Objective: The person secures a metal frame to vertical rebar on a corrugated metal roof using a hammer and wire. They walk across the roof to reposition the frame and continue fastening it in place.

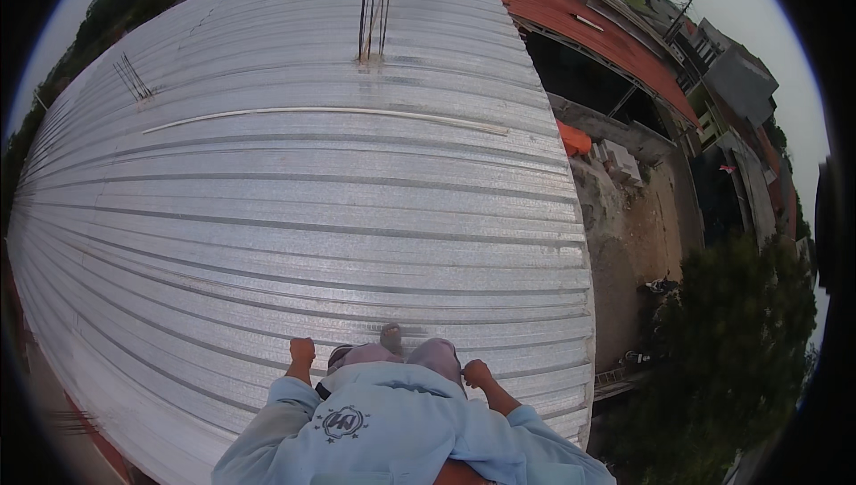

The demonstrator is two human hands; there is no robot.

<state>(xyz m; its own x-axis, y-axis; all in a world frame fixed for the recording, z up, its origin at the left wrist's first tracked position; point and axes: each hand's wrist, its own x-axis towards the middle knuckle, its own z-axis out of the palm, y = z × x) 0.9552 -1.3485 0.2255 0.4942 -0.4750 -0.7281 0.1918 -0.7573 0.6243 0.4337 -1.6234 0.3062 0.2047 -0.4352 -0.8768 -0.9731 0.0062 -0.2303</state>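
Note:
A ribbed, silvery metal roof [357, 191] stretches out below and ahead of me. My left hand [302, 349] is closed in a fist beside my left leg, a little above the roof sheet, and nothing shows in it. On the other side, my right hand [477, 372] is curled closed next to my right knee. A small dark spot shows at its inner edge; I cannot make out what it is. One foot [390, 335] rests on the ribs between the two hands.
A long thin pale strip [330, 112] lies across the ribs. Bare rebar [373, 30] sticks up through the roof, with more rebar [134, 79] farther left. The right roof edge [586, 307] drops to a yard [637, 226] with blocks [620, 162] and a tree [731, 342].

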